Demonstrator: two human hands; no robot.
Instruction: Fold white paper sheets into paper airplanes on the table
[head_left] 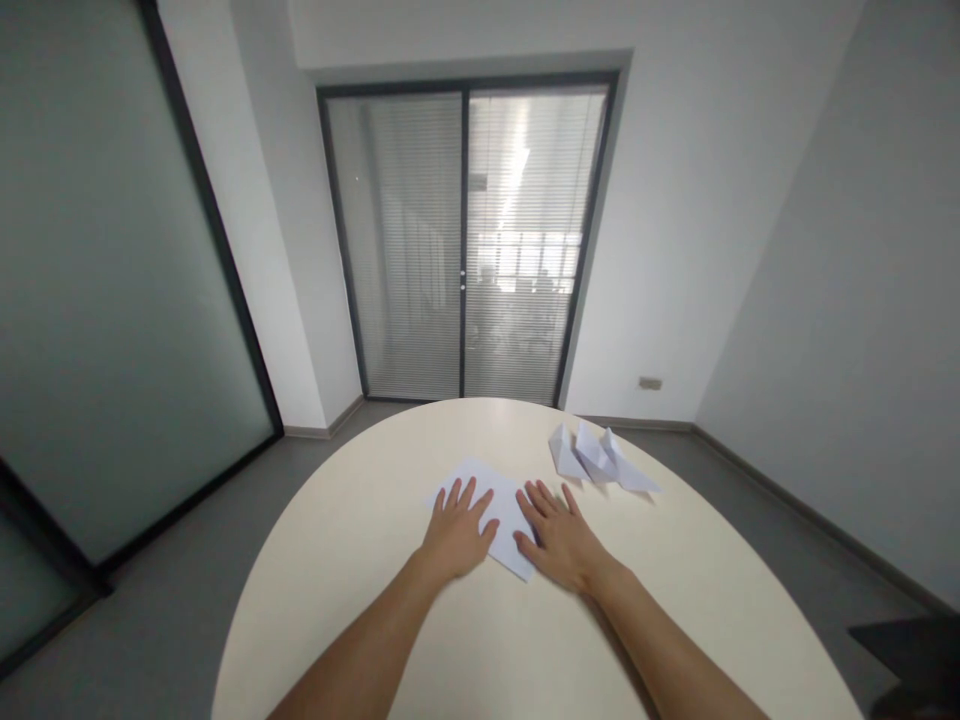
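Observation:
A sheet of white paper (504, 515) lies flat on the table in front of me, turned at an angle, with a straight edge toward me. My left hand (459, 530) rests on its left part, fingers spread and pointing away. Across from it, my right hand (556, 532) lies over the paper's right edge, its fingers also stretched out. Bare paper shows between the two thumbs. Both palms hide parts of the sheet, so I cannot tell how it is folded beneath them.
Folded white paper pieces (596, 458) stand close together at the table's far right. The round cream table (360, 520) has a curved edge on all visible sides. Beyond it is a glass door with blinds (465, 250). A dark object (915, 655) sits at the lower right.

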